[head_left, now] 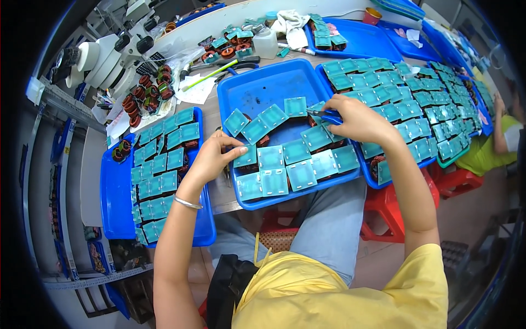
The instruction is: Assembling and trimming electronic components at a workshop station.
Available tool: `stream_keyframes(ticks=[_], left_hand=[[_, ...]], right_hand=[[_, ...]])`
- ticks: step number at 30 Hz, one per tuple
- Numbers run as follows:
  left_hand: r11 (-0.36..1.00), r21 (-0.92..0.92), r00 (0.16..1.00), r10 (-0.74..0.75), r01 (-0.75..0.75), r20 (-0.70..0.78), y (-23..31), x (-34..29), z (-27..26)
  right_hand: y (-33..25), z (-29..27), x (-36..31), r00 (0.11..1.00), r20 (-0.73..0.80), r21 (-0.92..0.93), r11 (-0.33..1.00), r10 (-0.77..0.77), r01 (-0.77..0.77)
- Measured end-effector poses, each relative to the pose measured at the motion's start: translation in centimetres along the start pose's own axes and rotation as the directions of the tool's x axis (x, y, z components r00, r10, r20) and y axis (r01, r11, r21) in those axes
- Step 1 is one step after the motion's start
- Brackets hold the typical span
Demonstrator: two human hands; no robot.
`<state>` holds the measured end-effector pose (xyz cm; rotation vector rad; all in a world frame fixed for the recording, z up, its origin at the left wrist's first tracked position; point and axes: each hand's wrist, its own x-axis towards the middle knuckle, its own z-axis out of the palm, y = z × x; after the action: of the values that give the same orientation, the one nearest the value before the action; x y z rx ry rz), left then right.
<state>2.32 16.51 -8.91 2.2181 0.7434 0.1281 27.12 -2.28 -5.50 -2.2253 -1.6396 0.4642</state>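
Note:
A blue tray (263,77) in front of me holds several copper coils, each topped by a square green circuit board (270,157). My left hand (211,156) is at the tray's left edge, its thumb and fingers closed on a green-topped coil (245,156). My right hand (356,118) grips a pair of blue-handled pliers (327,115), fingers wrapped round the handles. The pliers' tip points left over a board near the tray's right side, close to another green board (295,107). Whether the jaws touch anything is too small to tell.
Blue trays of green-topped coils stand at left (205,219) and right (378,181). Bare coils (148,90), a microscope (101,60), a yellow-green pen (211,75) and a white cloth (290,27) lie behind. Red stools (392,211) and another person's arm (499,126) are at right.

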Motion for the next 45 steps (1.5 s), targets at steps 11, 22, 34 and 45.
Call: stream_keyframes(ticks=[11,22,34,45], left_hand=[[0.969,0.174,0.983,0.183,-0.178,-0.013,1.4,-1.8,0.0],[0.826,0.532,0.951,0.288,-0.188,-0.112,2.5,-2.1,1.0],[0.857,0.484,0.964,0.25,-0.18,-0.085,4.8,0.8,-1.9],[0.852,0.316,0.896,0.443,-0.417,-0.012,5.4,9.9,4.9]], right_hand=[[0.6,0.4,-0.1,0.998,-0.039,0.007,0.999,-0.049,0.05],[0.4,0.2,-0.1,0.998,-0.042,0.002,0.999,-0.053,0.053],[1.8,-1.5,2.1,1.0,0.008,-0.018,1.0,0.022,-0.022],[-0.8,0.3,4.4,0.995,-0.032,-0.204,0.974,0.095,-0.1]])
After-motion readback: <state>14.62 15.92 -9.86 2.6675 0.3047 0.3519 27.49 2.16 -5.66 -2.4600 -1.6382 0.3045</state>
